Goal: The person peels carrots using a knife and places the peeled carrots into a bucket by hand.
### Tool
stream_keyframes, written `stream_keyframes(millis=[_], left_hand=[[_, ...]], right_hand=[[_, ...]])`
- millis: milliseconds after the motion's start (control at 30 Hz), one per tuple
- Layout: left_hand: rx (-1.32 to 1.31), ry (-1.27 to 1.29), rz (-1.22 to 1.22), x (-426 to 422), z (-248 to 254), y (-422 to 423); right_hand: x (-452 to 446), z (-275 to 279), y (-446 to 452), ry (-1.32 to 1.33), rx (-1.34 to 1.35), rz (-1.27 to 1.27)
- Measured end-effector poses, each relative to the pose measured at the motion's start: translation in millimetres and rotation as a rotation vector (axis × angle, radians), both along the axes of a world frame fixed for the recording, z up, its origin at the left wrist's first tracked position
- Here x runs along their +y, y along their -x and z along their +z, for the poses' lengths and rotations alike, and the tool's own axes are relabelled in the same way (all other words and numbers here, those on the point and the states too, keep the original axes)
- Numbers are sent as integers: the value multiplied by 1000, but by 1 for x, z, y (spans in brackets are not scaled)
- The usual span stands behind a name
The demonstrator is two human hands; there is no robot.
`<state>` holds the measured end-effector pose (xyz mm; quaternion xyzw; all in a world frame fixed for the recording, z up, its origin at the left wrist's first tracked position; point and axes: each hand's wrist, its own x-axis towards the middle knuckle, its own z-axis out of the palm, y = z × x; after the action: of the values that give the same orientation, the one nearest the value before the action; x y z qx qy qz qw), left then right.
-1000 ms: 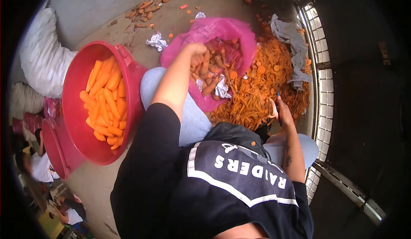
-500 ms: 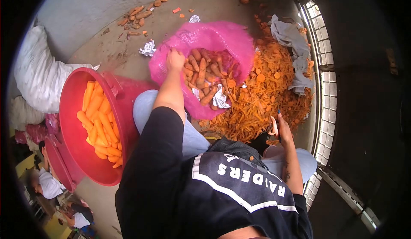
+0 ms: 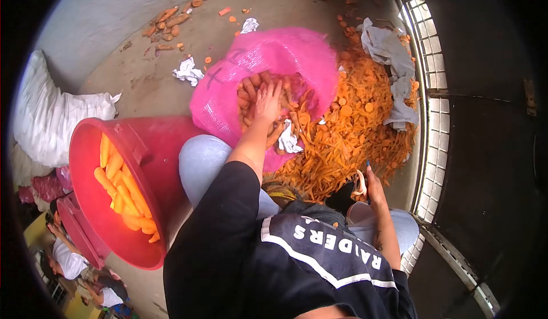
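Standing left of the left hand (image 3: 269, 103), a red tub (image 3: 162, 142) holds peeled carrots (image 3: 127, 196), its side partly hidden by a knee (image 3: 200, 162). Around the left fingers, spread wide over unpeeled carrots (image 3: 247, 93) and covering several, opens a pink sack (image 3: 220, 93); floor (image 3: 274, 5) stretches past its far edge. Peelings (image 3: 342, 142) heap to their right. The right hand (image 3: 374, 186), fingers narrowed, grips a blue-tipped tool (image 3: 368, 163), perhaps a peeler, mostly concealed.
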<state>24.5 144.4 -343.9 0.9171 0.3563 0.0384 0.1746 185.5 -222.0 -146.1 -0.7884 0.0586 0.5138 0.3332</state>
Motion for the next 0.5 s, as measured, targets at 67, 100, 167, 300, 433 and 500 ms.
stream_keyframes(millis=[67, 100, 167, 300, 433, 500], left_hand=[[-11, 24, 49, 5, -2, -26], [59, 75, 39, 13, 3, -34], [196, 174, 18, 27, 15, -48], [135, 365, 44, 41, 14, -52], [-473, 1282, 583, 25, 20, -56], [-767, 1753, 631, 21, -3, -60]], right_hand=[[2, 0, 3, -15, -15, -25], [-8, -13, 0, -31, -19, -20], [-13, -20, 2, -12, -36, -33], [2, 2, 8, 10, -16, -55], [11, 16, 6, -15, -36, -20], [10, 12, 6, -64, -46, -30]])
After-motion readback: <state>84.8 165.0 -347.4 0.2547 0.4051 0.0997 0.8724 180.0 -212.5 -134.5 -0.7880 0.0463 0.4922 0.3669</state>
